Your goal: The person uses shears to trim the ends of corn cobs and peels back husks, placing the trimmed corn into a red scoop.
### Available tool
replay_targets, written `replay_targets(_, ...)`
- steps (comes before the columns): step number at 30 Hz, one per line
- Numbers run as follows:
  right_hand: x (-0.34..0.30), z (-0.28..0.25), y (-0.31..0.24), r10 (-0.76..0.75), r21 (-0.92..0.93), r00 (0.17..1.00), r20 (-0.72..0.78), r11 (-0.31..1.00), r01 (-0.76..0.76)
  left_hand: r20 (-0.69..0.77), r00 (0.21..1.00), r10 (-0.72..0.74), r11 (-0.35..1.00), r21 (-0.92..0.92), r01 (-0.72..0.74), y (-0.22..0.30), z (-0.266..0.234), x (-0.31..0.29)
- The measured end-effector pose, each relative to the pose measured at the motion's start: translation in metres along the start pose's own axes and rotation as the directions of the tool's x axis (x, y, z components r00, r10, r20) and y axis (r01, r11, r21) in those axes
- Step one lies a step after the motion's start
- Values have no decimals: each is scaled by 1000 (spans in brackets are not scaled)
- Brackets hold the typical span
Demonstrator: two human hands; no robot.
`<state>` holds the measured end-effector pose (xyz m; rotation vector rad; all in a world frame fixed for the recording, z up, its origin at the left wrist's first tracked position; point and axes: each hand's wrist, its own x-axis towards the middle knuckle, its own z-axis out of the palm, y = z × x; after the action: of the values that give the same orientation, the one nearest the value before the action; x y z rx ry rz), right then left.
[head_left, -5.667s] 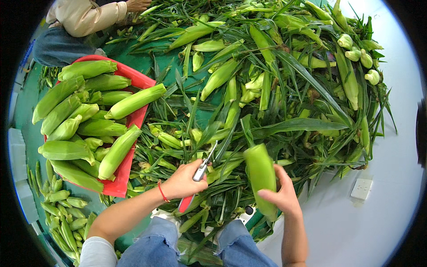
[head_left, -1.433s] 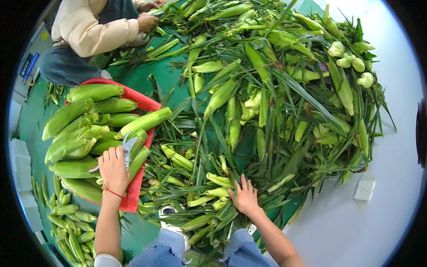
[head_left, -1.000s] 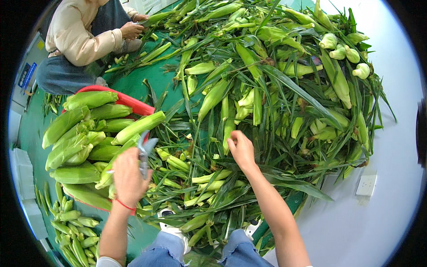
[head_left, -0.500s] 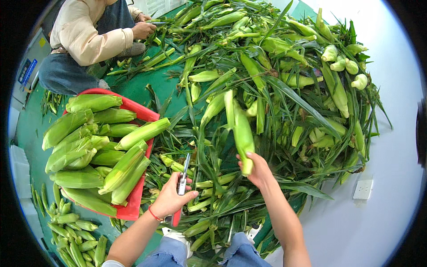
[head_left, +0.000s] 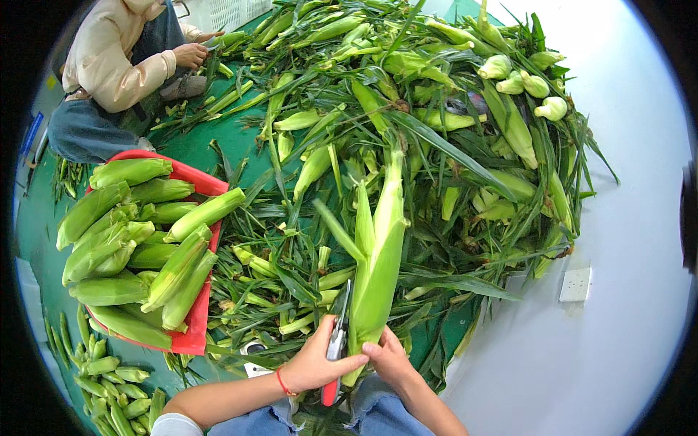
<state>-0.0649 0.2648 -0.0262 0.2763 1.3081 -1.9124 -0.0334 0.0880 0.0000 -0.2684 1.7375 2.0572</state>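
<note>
My right hand (head_left: 391, 357) is closed around the lower end of a large green ear of corn (head_left: 379, 294), which stands upright in front of my knees. Some of its husk leaves splay outward near the top, and pale inner husk shows. In my left hand (head_left: 311, 365) is a pair of red-handled pruning shears (head_left: 336, 347), blades pointing up beside the ear's left side. The left thumb reaches across and touches the ear near its base. Whether the blades are apart is unclear.
A red tub (head_left: 196, 320) piled with husked-on corn ears stands at left. Smaller ears (head_left: 120, 392) lie on the floor below it. A big heap of corn and leaves (head_left: 465, 160) spreads ahead and right, beside a white wall (head_left: 618, 240). A co-worker (head_left: 120, 65) sits at upper left.
The right hand has brought the ear closer to me and to the left hand, which has moved right with the shears. Several outer husk leaves now stand away from the ear.
</note>
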Motion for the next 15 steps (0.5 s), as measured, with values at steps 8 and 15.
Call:
replay_targets(8, 5, 3, -52, -383, 66, 897, -221, 911, 406, 131, 892, 432, 673, 612, -415, 17, 3, 10)
replay_targets(15, 22, -35, -65, -289, 423, 869, -402, 783, 456, 29, 966, -256, 900, -357, 249, 10, -32, 40)
